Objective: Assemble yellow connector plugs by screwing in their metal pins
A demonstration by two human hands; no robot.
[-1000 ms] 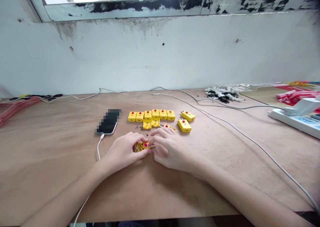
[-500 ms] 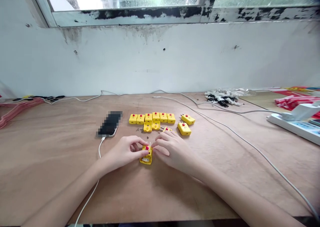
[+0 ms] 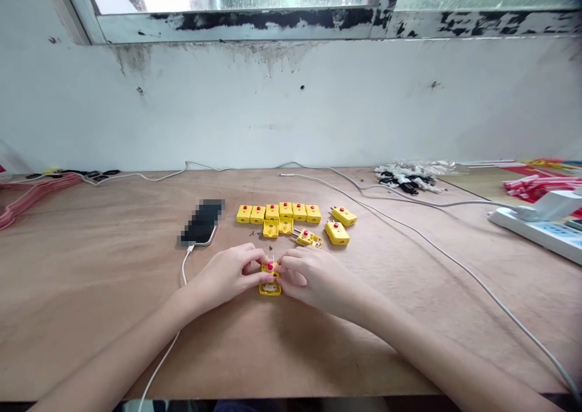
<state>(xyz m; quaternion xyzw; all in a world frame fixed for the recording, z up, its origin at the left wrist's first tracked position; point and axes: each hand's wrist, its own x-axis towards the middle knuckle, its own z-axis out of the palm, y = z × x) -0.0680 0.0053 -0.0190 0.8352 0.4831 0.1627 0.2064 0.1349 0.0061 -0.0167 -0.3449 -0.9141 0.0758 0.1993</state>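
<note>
Fingers [image 3: 255, 255] of the left hand [image 3: 225, 272] and right hand [image 3: 313, 282] pinch the yellow thermocouple plug [image 3: 270, 288] between them; its long axis runs near-far.

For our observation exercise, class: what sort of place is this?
Probably a small hand-assembly workbench: yellow two-pin plugs lined up in a row, tiny screws beside them, and a power strip on a plywood table.

– What are those connector bodies [image 3: 271, 288] made of?
– Yellow plastic, smooth and slightly glossy, and the pins [image 3: 273, 259] look like bare metal.
– And the tabletop [image 3: 91, 321]?
– Plywood, matt, with a fine visible grain.
– The window frame [image 3: 273, 25]?
– Its material is hard to tell; the rough paint is flaking, above a matt white wall [image 3: 291, 115].
</note>
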